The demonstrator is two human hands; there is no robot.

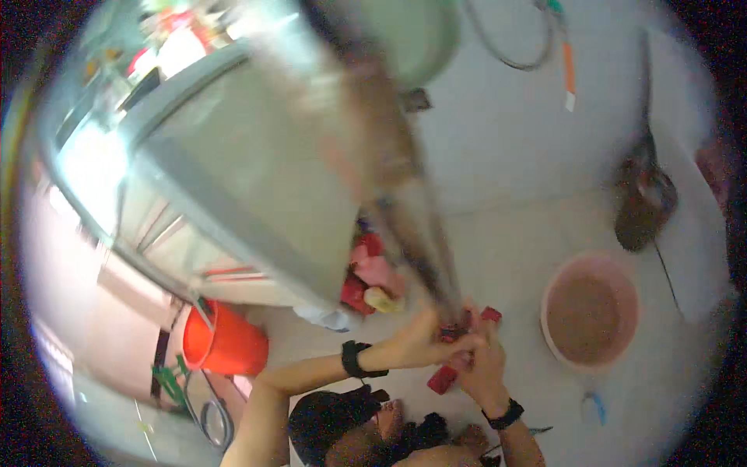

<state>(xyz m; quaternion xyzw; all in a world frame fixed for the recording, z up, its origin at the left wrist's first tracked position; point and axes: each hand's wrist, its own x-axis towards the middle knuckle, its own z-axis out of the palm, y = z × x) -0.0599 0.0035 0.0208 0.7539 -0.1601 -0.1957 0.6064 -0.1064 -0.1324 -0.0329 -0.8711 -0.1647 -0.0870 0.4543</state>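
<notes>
Left of the pink basin [632,303], our left hand [420,341] and nearer right hand [485,369] grasped a red piece [442,380] slanting basinward.

A big pale cabinet [288,194] stands at left, with a red-orange bucket [226,344] near its lower edge and a green thing [168,384] just beside the bucket. A red and pink heap [372,268] lies by the cabinet's corner. At right a pink basin [590,265], brownish inside, sits on the pale floor [506,257], near a dark long-handled thing [642,214]. A dark cord [523,68] loops along the wall [498,148] beside an orange strip [569,70].
</notes>
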